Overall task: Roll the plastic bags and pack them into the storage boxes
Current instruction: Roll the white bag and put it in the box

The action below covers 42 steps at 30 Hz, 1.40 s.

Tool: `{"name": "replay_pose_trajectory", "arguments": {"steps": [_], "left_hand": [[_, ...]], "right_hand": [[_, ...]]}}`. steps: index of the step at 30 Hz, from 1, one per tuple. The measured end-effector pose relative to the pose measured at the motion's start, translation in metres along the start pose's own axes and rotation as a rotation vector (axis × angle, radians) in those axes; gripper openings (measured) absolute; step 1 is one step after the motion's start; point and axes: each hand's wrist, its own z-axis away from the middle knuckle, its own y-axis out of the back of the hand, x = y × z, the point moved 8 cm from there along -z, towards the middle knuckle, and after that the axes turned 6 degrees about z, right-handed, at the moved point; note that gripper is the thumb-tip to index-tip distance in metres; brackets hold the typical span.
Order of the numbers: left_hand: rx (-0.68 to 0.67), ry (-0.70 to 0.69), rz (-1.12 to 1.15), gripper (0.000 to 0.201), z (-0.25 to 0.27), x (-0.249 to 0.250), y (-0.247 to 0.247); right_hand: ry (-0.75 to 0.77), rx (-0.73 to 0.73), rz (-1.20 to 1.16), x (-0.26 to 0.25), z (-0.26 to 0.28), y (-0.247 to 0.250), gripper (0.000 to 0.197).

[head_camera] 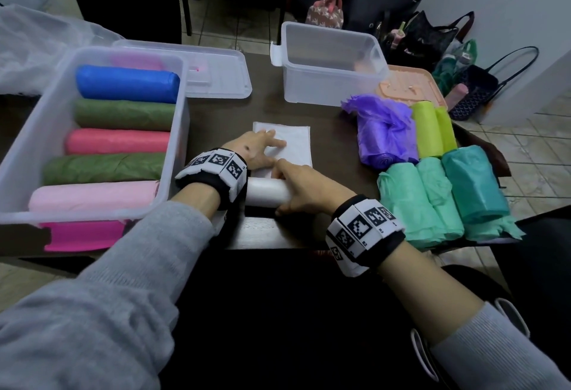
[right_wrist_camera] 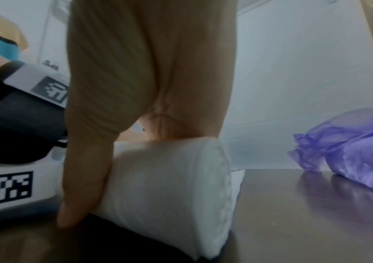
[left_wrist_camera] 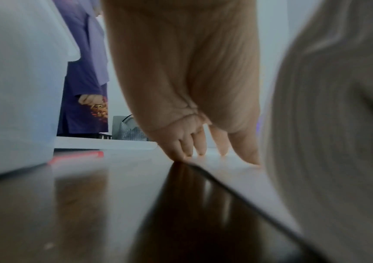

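A white plastic bag lies partly rolled on the dark table [head_camera: 272, 232]. Its flat tail [head_camera: 295, 142] stretches away from me. My left hand [head_camera: 262, 150] presses on that tail with straight fingers [left_wrist_camera: 194, 142]. My right hand [head_camera: 304, 187] grips the rolled part [head_camera: 267, 195], thumb on the near side [right_wrist_camera: 79, 178] and fingers over the top of the white roll [right_wrist_camera: 170, 186]. The left storage box [head_camera: 180, 130] holds several coloured rolls side by side. A second clear storage box [head_camera: 327, 80] stands empty at the back.
Purple bags [head_camera: 383, 133], yellow-green rolls [head_camera: 432, 130] and mint and teal rolls [head_camera: 432, 198] lie at the right. A clear lid [head_camera: 222, 77] and a peach lid [head_camera: 408, 80] lie at the back. Handbags [head_camera: 432, 34] sit on the floor beyond the table.
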Motion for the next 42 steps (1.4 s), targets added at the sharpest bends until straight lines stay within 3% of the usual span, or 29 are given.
{"name": "replay_pose_trajectory", "arguments": {"steps": [4, 7, 9, 12, 14, 16, 19, 23, 26, 29, 34, 38, 40, 42], "left_hand": [[0.198, 0.027, 0.204, 0.06, 0.014, 0.002, 0.018], [0.388, 0.05, 0.278, 0.029, 0.033, 0.006, 0.033], [0.331, 0.101, 0.311, 0.019, 0.042, 0.005, 0.028], [0.183, 0.144, 0.292, 0.022, 0.049, 0.003, 0.013], [0.184, 0.142, 0.313, 0.022, 0.05, 0.001, 0.01], [0.205, 0.144, 0.329, 0.021, 0.049, 0.0, 0.009], [0.207, 0.147, 0.313, 0.022, 0.046, 0.001, 0.008], [0.179, 0.135, 0.268, 0.023, 0.04, 0.004, 0.008], [0.205, 0.096, 0.252, 0.019, 0.038, 0.007, 0.011], [0.266, 0.033, 0.309, 0.018, 0.046, 0.01, 0.019], [0.144, -0.025, 0.337, 0.03, 0.058, 0.013, 0.014], [0.092, -0.028, 0.35, 0.024, 0.055, 0.017, 0.009], [0.062, -0.011, 0.327, 0.023, 0.051, 0.018, 0.007], [0.035, 0.011, 0.31, 0.023, 0.046, 0.017, 0.006]], "right_hand": [[0.016, -0.014, 0.023, 0.0, -0.003, 0.01, 0.049], [-0.009, -0.059, 0.013, 0.004, -0.009, 0.015, 0.042], [-0.047, -0.114, -0.027, 0.01, -0.013, 0.015, 0.035], [-0.09, -0.167, -0.058, 0.017, -0.019, 0.015, 0.033], [-0.108, -0.156, -0.075, 0.021, -0.02, 0.016, 0.056], [-0.114, -0.075, -0.064, 0.021, -0.018, 0.02, 0.068], [-0.063, 0.072, 0.134, 0.01, -0.006, 0.025, 0.058], [-0.063, 0.127, 0.316, -0.002, 0.009, 0.006, 0.066], [-0.085, 0.174, 0.339, -0.001, 0.012, -0.001, 0.054], [-0.113, 0.117, 0.211, 0.007, 0.004, 0.005, 0.051], [-0.138, -0.053, 0.027, 0.024, -0.004, 0.019, 0.05], [-0.158, -0.175, 0.031, 0.031, 0.0, 0.027, 0.042], [-0.155, -0.12, 0.056, 0.031, 0.001, 0.028, 0.045], [-0.122, 0.031, 0.11, 0.026, 0.004, 0.029, 0.045]]}}
